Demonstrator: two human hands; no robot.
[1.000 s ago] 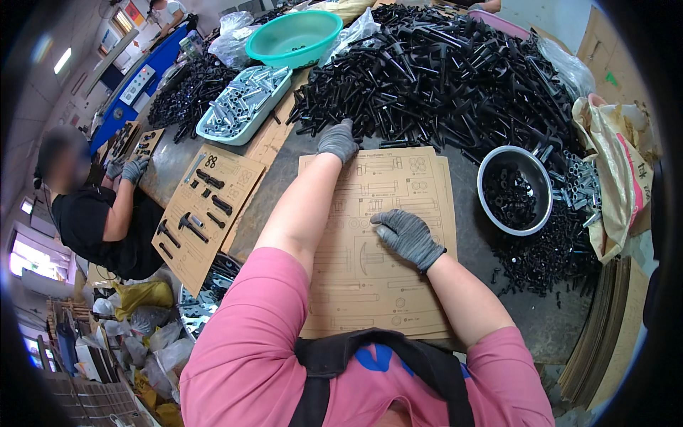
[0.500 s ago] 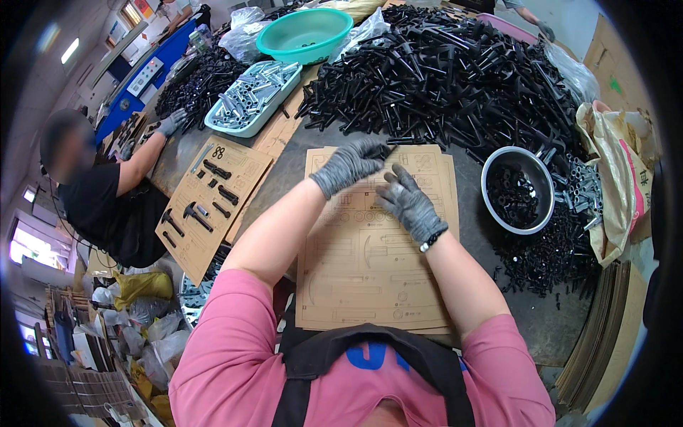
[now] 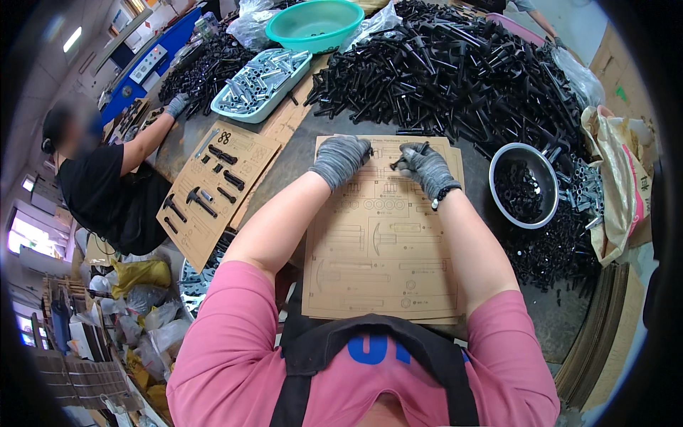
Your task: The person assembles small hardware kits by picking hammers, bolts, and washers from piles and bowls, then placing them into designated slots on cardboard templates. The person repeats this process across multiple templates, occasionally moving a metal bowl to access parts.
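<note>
Black bolt (image 3: 395,165) in the right hand (image 3: 430,171), above a printed cardboard sheet (image 3: 384,274).
The right hand is clamped on the bolt, over the sheet's upper part; the left hand (image 3: 340,162), its fingers curled together, grips a dark piece (image 3: 370,151), mostly hidden and not identifiable. The bolt is probably metal: stiff, not fragile, light enough for a fingertip pinch, perhaps slick to a gloved grip. Mid-shank would likely give the surest hold. A heap of black parts (image 3: 455,78) lies beyond the sheet.
</note>
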